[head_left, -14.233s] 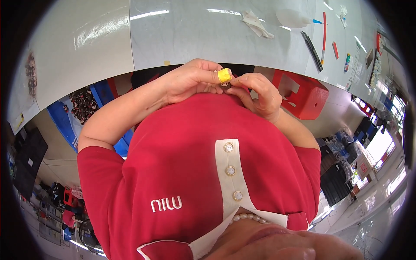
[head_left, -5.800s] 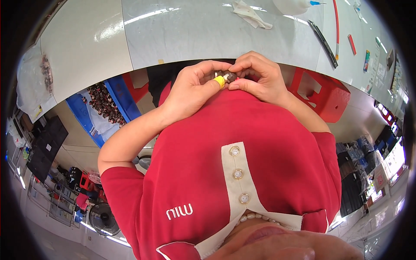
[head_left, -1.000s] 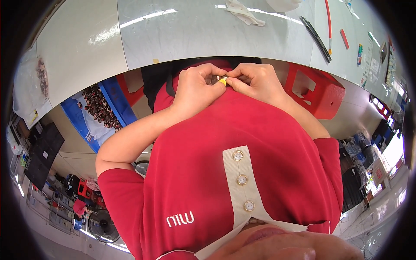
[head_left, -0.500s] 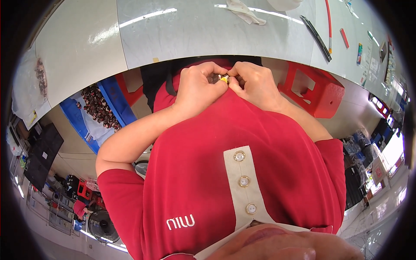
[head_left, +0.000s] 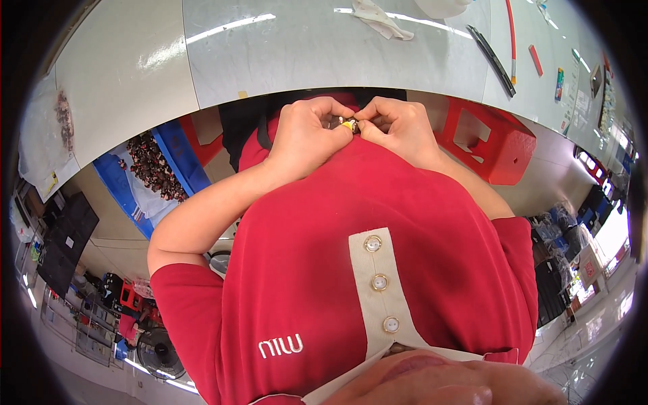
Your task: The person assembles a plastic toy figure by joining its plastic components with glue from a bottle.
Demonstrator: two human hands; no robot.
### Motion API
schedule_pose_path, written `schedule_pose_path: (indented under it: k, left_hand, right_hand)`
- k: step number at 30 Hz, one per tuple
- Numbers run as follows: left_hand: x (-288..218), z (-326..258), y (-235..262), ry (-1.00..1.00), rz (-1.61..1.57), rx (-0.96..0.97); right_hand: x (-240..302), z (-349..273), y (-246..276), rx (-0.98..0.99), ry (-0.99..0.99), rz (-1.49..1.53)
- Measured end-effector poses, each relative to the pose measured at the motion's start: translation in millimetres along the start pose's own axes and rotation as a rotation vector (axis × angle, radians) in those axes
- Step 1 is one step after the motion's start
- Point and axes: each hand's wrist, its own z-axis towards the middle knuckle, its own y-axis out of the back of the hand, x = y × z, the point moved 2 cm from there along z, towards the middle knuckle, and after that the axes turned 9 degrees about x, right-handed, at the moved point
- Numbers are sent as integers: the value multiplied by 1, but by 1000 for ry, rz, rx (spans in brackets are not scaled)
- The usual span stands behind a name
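Observation:
My left hand (head_left: 305, 136) and my right hand (head_left: 399, 128) meet in front of my body, just below the table's near edge. Between their fingertips is a small dark-and-white piece with a yellow part (head_left: 348, 125). My left thumb and fingers are closed around its left side. On the other side, my right thumb and forefinger pinch at it. The fingers hide most of the piece, so its kind cannot be made out.
A grey table (head_left: 290, 61) spans the top, bearing a white cloth (head_left: 381, 19), black pen (head_left: 491, 59) and red-handled brush (head_left: 511, 40). Small dark-and-white pieces (head_left: 154, 165) fill a blue crate (head_left: 182, 158) at left. A red stool (head_left: 503, 158) stands at right.
The fingers of my right hand have shifted slightly against the small piece, showing a little more of it. Both hands otherwise stay in place.

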Motion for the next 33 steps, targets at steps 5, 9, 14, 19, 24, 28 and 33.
schedule_pose_path:
  k: [5, 9, 14, 19, 24, 28, 33]
  left_hand:
    - [-1, 1, 1, 61, -6, 44]
    - [-3, 1, 3, 43, -144, 44]
    - [-7, 0, 6, 59, -278, 85]
    - [-10, -3, 7, 47, -383, 130]
    - [-16, -6, 8, 57, -411, 117]
    - [-13, -7, 6, 47, -448, 108]
    - [-13, -8, 7, 37, -490, 151]
  right_hand:
    - [6, 0, 4, 52, 10, -35]
    - [4, 0, 7, 15, 58, 29]
    - [11, -3, 9, -5, 126, -6]
    - [8, -1, 9, 5, 163, 32]
    - [5, 1, 9, 1, 228, -10]
    - [2, 1, 10, 13, 288, 0]
    - [-6, 1, 13, 156, 90, 326]
